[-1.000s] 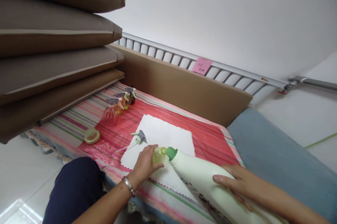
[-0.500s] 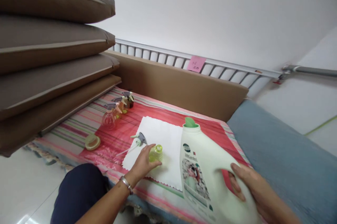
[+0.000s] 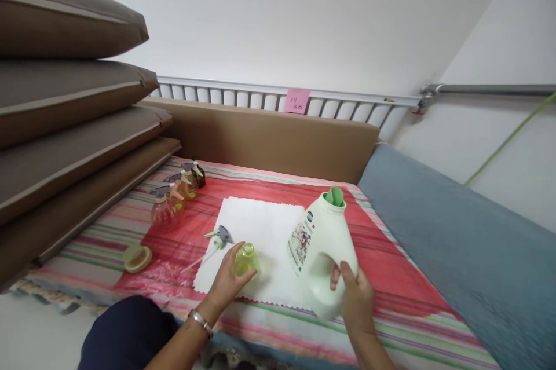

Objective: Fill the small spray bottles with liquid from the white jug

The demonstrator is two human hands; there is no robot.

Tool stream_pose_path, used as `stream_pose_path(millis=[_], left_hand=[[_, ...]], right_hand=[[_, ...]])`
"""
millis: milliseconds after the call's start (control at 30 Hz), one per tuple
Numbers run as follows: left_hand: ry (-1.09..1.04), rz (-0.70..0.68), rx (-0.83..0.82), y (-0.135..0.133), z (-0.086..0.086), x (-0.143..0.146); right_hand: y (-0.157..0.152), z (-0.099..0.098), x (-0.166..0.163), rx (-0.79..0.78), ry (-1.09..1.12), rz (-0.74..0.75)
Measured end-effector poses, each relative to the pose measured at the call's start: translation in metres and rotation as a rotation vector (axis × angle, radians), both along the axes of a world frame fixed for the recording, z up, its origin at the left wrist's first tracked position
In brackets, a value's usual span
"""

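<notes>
My left hand (image 3: 226,282) is closed round a small yellow-green bottle (image 3: 246,258) with an uncapped neck, standing on a white cloth (image 3: 264,231). My right hand (image 3: 355,295) grips the handle side of a large white detergent jug (image 3: 324,245) with a green spout, held about upright at the cloth's right edge. A grey and green spray head (image 3: 219,238) with its dip tube lies on the cloth just left of the small bottle.
Three small spray bottles (image 3: 176,196) stand in a row at the left on the red striped mat (image 3: 382,254). A pale green cap (image 3: 136,256) lies nearer me. Brown cushions (image 3: 65,127) are stacked at the left, a cardboard panel (image 3: 269,135) behind, a blue mattress (image 3: 456,254) at the right.
The jug went from tilted over the small bottle's mouth to upright, and has moved right and away from it. My left hand has stayed on the small bottle.
</notes>
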State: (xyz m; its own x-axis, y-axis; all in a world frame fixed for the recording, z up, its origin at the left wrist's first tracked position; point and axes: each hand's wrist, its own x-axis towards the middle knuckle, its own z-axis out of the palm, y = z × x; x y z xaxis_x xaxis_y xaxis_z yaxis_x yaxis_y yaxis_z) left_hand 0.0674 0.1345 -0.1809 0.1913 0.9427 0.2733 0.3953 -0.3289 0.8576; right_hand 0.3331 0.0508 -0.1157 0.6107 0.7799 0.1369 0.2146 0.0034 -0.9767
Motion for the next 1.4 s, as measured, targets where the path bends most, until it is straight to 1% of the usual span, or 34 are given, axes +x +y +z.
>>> stream_pose_path(millis=[67, 167, 300, 400, 433, 500, 633, 667, 700, 733, 767, 833, 900, 933, 1000, 1067, 1200, 1300, 1400], left_hand=[[-0.002, -0.004, 0.011, 0.0, 0.0, 0.001], [0.006, -0.007, 0.028, 0.0, -0.003, 0.002], [0.024, -0.028, 0.045, -0.001, -0.008, 0.004], [-0.005, -0.026, 0.041, -0.001, -0.011, 0.005], [-0.028, -0.013, 0.042, -0.001, -0.012, 0.005], [-0.077, 0.02, 0.047, -0.003, -0.012, 0.003], [-0.106, 0.059, 0.049, -0.01, -0.008, -0.009], [-0.102, 0.066, 0.05, -0.013, -0.007, -0.013], [-0.101, 0.076, 0.048, -0.015, -0.007, -0.018], [-0.102, 0.085, 0.043, -0.016, -0.007, -0.023], [-0.106, 0.094, 0.033, -0.018, -0.007, -0.027], [-0.11, 0.097, 0.003, -0.019, -0.008, -0.034], [-0.105, 0.079, -0.029, -0.02, -0.008, -0.038], [-0.099, 0.062, -0.04, -0.021, -0.008, -0.038], [-0.089, 0.031, -0.047, -0.022, -0.008, -0.039], [-0.079, 0.005, -0.051, -0.023, -0.007, -0.039], [-0.034, -0.035, -0.117, -0.019, -0.009, -0.039], [-0.031, -0.076, -0.143, -0.013, -0.013, -0.04], [-0.07, -0.103, -0.123, -0.009, -0.017, -0.041]], right_hand=[[-0.004, -0.008, 0.0, 0.0, -0.031, 0.0], [-0.008, -0.015, 0.0, -0.005, -0.067, 0.024], [-0.008, -0.021, 0.004, -0.034, -0.082, 0.061], [-0.008, -0.022, 0.011, -0.079, -0.091, 0.086], [-0.01, -0.02, 0.013, -0.089, -0.099, 0.086], [-0.015, -0.013, 0.016, -0.064, -0.133, 0.027], [-0.033, 0.014, 0.012, 0.081, -0.239, -0.205], [-0.036, 0.022, 0.007, 0.103, -0.26, -0.225], [-0.036, 0.029, 0.0, 0.106, -0.272, -0.209], [-0.033, 0.035, -0.009, 0.09, -0.274, -0.156], [-0.027, 0.039, -0.02, 0.056, -0.271, -0.063], [-0.007, 0.042, -0.048, -0.066, -0.249, 0.219], [0.023, 0.036, -0.08, -0.191, -0.246, 0.501], [0.04, 0.03, -0.096, -0.23, -0.251, 0.554], [0.075, 0.016, -0.128, -0.295, -0.279, 0.611], [0.11, 0.0, -0.155, -0.366, -0.332, 0.637], [0.17, -0.023, -0.193, -0.514, -0.48, 0.646], [0.196, -0.032, -0.207, -0.612, -0.573, 0.662], [0.204, -0.04, -0.214, -0.696, -0.607, 0.685]])
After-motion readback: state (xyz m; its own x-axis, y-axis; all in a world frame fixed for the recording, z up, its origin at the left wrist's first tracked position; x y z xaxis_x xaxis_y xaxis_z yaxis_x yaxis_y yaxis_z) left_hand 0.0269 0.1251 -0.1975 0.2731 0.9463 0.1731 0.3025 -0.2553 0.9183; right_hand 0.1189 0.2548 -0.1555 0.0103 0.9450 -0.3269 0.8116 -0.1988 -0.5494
